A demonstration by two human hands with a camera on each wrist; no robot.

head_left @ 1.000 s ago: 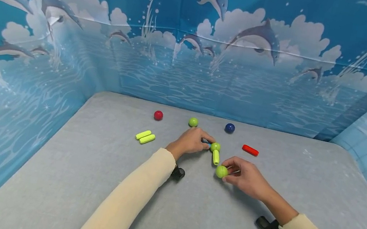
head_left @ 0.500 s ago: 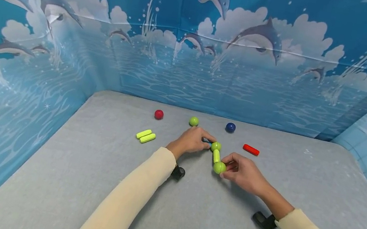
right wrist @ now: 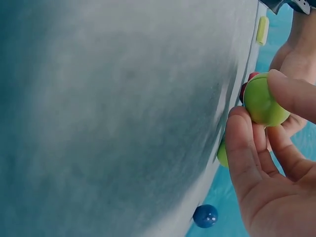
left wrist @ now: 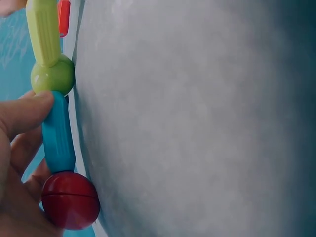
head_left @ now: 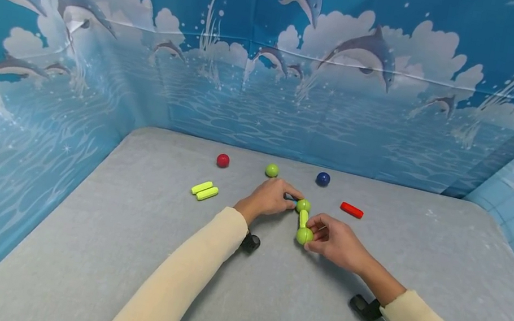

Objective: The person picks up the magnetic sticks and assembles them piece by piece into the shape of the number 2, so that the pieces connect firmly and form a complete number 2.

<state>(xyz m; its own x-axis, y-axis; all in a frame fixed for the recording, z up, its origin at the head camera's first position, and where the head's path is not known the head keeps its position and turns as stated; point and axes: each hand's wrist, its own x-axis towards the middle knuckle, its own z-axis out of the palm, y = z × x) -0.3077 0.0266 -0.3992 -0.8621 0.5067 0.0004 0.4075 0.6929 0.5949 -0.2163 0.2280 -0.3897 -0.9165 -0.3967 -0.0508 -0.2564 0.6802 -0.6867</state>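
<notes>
Left fingers (left wrist: 25, 147) pinch blue rod (left wrist: 59, 136), red ball (left wrist: 70, 201) just beside; right fingers (right wrist: 242, 148) grip green ball (right wrist: 264, 101), yellow rod (head_left: 303, 219) just beside them.

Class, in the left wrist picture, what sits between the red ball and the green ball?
The left wrist view shows a blue stick between them, held in the left hand.

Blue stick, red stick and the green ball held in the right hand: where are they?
Blue stick (left wrist: 59, 133), left wrist view: middle of its side.
Red stick (head_left: 351, 210), head view: middle of its length.
Held green ball (right wrist: 260, 101), right wrist view: side facing camera.
</notes>
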